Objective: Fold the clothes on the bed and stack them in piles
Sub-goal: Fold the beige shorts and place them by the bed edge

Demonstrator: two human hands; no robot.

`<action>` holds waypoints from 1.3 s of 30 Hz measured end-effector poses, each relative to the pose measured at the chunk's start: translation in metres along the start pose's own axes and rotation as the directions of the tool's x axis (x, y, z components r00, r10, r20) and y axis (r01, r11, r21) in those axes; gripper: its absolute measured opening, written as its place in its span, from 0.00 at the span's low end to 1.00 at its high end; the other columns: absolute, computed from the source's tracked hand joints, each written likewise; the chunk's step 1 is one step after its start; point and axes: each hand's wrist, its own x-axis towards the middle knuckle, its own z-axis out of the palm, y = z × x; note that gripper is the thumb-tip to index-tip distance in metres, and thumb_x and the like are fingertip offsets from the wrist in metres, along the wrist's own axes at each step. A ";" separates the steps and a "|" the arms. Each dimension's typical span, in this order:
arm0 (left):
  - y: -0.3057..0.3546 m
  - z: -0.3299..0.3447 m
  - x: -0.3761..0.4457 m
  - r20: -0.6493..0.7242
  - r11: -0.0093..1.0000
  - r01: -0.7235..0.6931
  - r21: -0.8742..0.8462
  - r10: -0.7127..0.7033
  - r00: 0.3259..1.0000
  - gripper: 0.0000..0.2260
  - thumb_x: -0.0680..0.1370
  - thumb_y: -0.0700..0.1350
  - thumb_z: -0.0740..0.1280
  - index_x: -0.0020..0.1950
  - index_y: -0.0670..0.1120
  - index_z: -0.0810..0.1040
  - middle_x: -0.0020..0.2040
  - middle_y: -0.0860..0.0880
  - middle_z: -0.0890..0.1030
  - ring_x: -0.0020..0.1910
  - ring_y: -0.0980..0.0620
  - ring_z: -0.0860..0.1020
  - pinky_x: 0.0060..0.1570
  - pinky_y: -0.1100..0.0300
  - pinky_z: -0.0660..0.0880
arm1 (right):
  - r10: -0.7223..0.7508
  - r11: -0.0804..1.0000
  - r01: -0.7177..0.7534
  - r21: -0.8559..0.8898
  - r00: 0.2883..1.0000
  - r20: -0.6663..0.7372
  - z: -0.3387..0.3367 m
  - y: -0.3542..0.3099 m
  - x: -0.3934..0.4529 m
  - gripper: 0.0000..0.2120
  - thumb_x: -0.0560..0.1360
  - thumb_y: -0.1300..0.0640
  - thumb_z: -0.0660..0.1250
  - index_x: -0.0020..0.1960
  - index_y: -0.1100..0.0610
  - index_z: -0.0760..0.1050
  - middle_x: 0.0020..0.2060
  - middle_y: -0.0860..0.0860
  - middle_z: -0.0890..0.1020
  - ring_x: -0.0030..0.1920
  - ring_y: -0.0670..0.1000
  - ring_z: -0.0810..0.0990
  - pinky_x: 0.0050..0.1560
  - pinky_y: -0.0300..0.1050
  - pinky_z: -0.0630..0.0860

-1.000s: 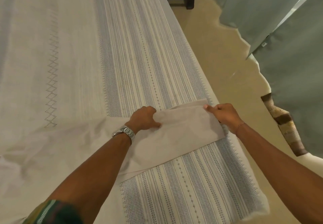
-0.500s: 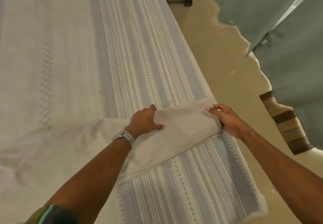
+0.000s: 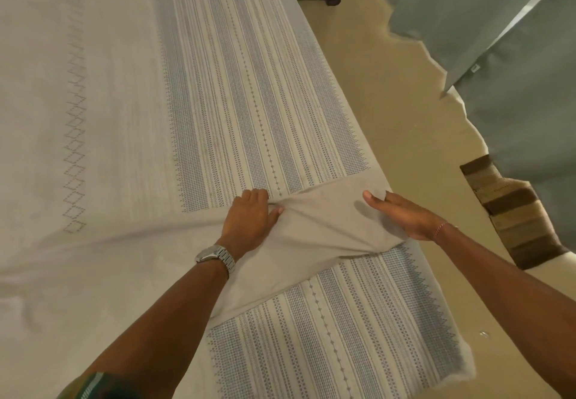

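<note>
- A person leans over a bed (image 3: 93, 87) spread with a pale sheet whose right side carries blue-grey woven stripes.
- A plain beige cloth (image 3: 314, 242) lies across the striped band near the bed's right edge, bunched into a ridge between the 2 hands.
- The left hand (image 3: 249, 221), a metal watch (image 3: 216, 256) on its wrist, rests palm down on the cloth's left part, thumb pressed against the gathered fold; its fingers lie close together.
- The right hand (image 3: 402, 214) sits at the cloth's right end, fingers straight and together, edge-on against the fabric.
- Beyond the bed: tan floor, grey-green curtains (image 3: 514, 71) and a brown striped mat (image 3: 511, 211).
</note>
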 end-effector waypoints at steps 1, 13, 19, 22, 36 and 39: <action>-0.003 0.003 -0.003 -0.029 0.999 0.006 0.043 -0.005 1.000 0.21 0.84 0.59 0.53 0.54 0.42 0.72 0.48 0.44 0.75 0.45 0.46 0.70 0.46 0.50 0.71 | -0.026 0.998 0.022 -0.064 0.998 -0.059 0.001 0.003 0.003 0.28 0.77 0.32 0.63 0.73 0.43 0.72 0.66 0.38 0.79 0.67 0.43 0.76 0.71 0.50 0.70; -0.001 0.019 -0.058 -0.254 0.994 0.030 0.109 -0.001 0.967 0.23 0.79 0.56 0.65 0.65 0.39 0.74 0.64 0.38 0.74 0.65 0.37 0.68 0.70 0.34 0.61 | -0.788 0.204 0.204 -0.958 0.614 -0.037 0.076 0.019 0.036 0.23 0.81 0.43 0.62 0.68 0.58 0.72 0.69 0.59 0.74 0.71 0.60 0.70 0.69 0.62 0.68; -0.009 0.033 -0.082 0.004 0.993 0.081 0.085 -0.081 0.997 0.50 0.73 0.75 0.58 0.83 0.44 0.51 0.83 0.39 0.47 0.80 0.32 0.44 0.71 0.23 0.44 | -0.500 0.126 0.004 -0.992 0.864 -0.060 0.073 0.041 0.057 0.35 0.78 0.24 0.45 0.82 0.36 0.46 0.83 0.48 0.42 0.82 0.58 0.39 0.72 0.80 0.43; -0.020 0.029 -0.088 0.108 0.982 0.144 0.123 -0.158 0.982 0.57 0.66 0.83 0.54 0.84 0.49 0.45 0.83 0.42 0.39 0.79 0.32 0.37 0.66 0.18 0.45 | -0.471 0.145 -0.087 -0.986 0.870 -0.146 0.069 0.035 0.061 0.36 0.76 0.23 0.44 0.81 0.33 0.44 0.83 0.49 0.41 0.82 0.58 0.39 0.71 0.80 0.40; -0.072 0.027 -0.148 0.084 0.983 0.161 0.093 -0.168 0.982 0.47 0.76 0.74 0.54 0.83 0.44 0.48 0.83 0.42 0.42 0.81 0.35 0.40 0.72 0.25 0.50 | -0.589 -0.053 0.457 -0.888 0.704 0.397 0.188 0.038 0.058 0.35 0.83 0.35 0.52 0.83 0.54 0.54 0.82 0.57 0.51 0.82 0.58 0.46 0.78 0.69 0.49; -0.087 0.030 -0.183 0.092 0.981 0.168 0.094 -0.177 0.980 0.47 0.75 0.73 0.55 0.83 0.44 0.48 0.83 0.42 0.43 0.81 0.34 0.41 0.73 0.26 0.48 | -0.493 -0.146 0.459 -0.876 0.734 0.467 0.185 0.051 0.055 0.39 0.80 0.28 0.50 0.84 0.48 0.50 0.83 0.54 0.47 0.82 0.57 0.44 0.78 0.69 0.46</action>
